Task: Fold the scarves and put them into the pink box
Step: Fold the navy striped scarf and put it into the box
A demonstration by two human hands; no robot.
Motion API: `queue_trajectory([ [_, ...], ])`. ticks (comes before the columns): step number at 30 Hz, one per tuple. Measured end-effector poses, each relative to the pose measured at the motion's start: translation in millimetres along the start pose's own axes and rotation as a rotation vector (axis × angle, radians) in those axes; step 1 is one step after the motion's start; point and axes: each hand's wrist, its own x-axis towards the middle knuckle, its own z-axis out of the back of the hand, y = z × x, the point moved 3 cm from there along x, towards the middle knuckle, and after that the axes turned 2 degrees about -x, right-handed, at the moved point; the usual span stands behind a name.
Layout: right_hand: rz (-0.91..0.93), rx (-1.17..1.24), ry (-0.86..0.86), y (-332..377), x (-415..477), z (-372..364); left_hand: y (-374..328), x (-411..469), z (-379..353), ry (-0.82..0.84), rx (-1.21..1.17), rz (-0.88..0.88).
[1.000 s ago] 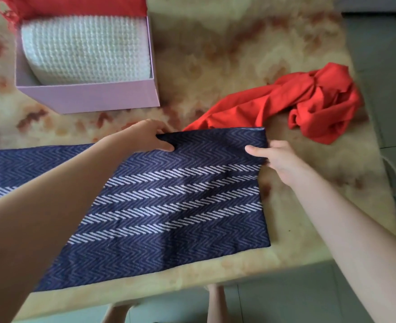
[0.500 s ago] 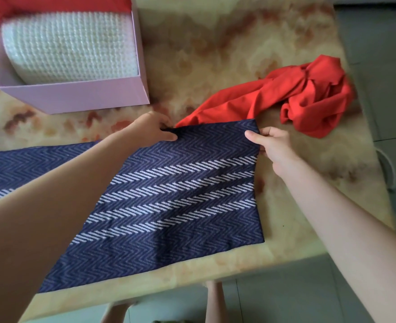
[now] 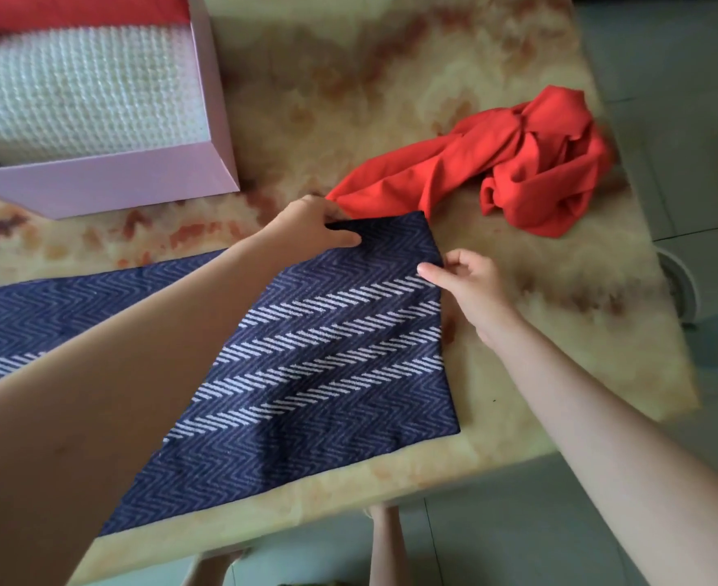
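Note:
A navy scarf with white zigzag stripes lies flat across the table's front, running off to the left. My left hand pinches its far edge near the top right corner. My right hand pinches the scarf's right edge just below that corner. A crumpled red scarf lies behind, its tail reaching under the navy corner. The pink box stands at the back left, holding a folded white knitted scarf and a red one behind it.
The marbled beige table ends close on the right and front, with grey floor tiles beyond. A white round object sits on the floor at the right edge. Table legs show below the front edge.
Both hands have drawn closer together at the scarf's far right corner; the right hand slid down along the right edge. The view has shifted left and nearer.

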Motion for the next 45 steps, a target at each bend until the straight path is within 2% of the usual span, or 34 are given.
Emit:
queue_trajectory([
  [2,0.028,0.015,-0.019,4,0,-4,-14,6,-6,-0.016,-0.01,-0.032],
  [5,-0.025,-0.033,0.005,-2,-9,-8,-36,17,-17,0.007,0.019,-0.052],
  [9,-0.095,-0.103,0.169,-24,-30,-2,-58,31,-32,0.03,0.106,-0.074],
  [13,-0.032,-0.36,0.226,-48,-43,6,-68,41,-43,0.021,0.079,-0.046],
  [15,-0.033,-0.326,0.189,-55,-49,9,-69,43,-45,0.025,0.068,-0.051],
  [18,-0.036,-0.146,0.153,-52,-57,15,-70,41,-45,0.067,0.07,-0.096],
  [21,-0.136,-0.104,0.268,-56,-72,12,-73,44,-41,-0.004,-0.078,-0.14],
  [24,-0.164,-0.343,0.323,-70,-90,10,-71,46,-40,-0.047,-0.136,-0.113],
  [27,-0.143,-0.498,0.204,-81,-102,21,-69,46,-40,-0.041,-0.146,-0.083],
  [32,-0.137,-0.544,-0.022,-88,-118,30,-70,43,-44,-0.062,-0.095,-0.074],
  [36,-0.154,-0.459,-0.017,-91,-126,26,-76,37,-43,-0.063,0.019,-0.091],
  [40,-0.147,-0.51,0.027,-98,-135,32,-86,30,-33,-0.106,0.133,-0.094],
  [45,-0.273,-0.454,-0.033,-108,-146,41,-91,23,-28,-0.145,0.098,-0.091],
])
